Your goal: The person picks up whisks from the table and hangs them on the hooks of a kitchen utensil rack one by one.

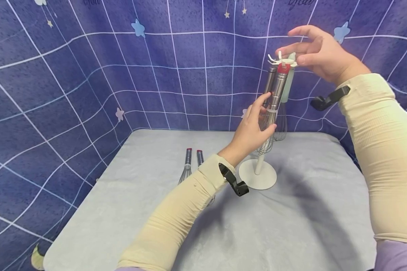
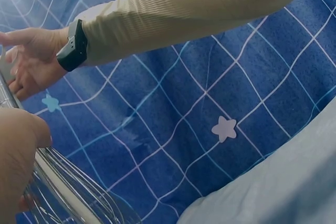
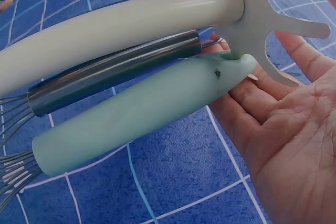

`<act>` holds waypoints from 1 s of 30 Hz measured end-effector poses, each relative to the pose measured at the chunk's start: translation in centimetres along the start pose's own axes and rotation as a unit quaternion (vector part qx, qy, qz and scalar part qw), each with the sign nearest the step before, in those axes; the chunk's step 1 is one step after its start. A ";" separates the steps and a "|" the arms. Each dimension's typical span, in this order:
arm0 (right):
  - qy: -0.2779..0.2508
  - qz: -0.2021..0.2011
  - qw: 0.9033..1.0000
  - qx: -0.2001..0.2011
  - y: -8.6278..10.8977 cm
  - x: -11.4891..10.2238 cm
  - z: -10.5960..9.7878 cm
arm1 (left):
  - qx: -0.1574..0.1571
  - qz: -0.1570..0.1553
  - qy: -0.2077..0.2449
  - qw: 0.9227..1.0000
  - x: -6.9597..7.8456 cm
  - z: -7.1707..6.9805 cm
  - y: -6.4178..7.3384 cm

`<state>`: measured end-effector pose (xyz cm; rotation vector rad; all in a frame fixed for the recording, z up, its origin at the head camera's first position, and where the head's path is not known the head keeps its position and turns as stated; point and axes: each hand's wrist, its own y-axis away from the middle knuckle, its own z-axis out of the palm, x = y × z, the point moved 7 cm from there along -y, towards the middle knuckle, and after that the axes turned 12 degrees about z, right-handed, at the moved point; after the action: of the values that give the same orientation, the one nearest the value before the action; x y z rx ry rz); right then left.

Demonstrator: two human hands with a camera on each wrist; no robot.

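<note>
The left hand (image 1: pixel 249 131), thumb and fingers apart, flanks a hanging red-tipped whisk (image 1: pixel 277 90); a mint-handled whisk (image 3: pixel 123 111) hangs beside the spread right hand (image 1: pixel 327 58).

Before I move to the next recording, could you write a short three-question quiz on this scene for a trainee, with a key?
1. Multiple choice: in the right wrist view, which colour is the whisk handle nearest the palm of the right hand?
A) yellow
B) pale green
C) red

2. True or false: the white stand lies on its side.

3. Count: how many whisks can be seen lying on the table?

Key: 1. B. 2. False; it stands upright on its round base. 3. Two.
</note>
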<state>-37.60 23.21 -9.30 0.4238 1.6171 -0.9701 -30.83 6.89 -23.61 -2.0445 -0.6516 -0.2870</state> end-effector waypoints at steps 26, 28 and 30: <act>0.018 0.047 0.980 0.192 1.1 -0.8 -2.0 | 0.035 -0.080 -0.061 0.994 -6.5 -6.0 3.3; 0.032 0.059 0.974 0.217 1.3 -0.8 -2.1 | 0.040 -0.086 -0.069 0.993 -7.3 -7.1 3.8; 0.041 0.068 0.969 0.236 1.5 -0.8 -2.0 | 0.042 -0.095 -0.077 0.992 -8.0 -8.1 4.4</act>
<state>-37.51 25.84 -9.07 0.8981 1.3999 -1.2440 -34.65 -4.49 -26.04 -1.9405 -0.9413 -0.2083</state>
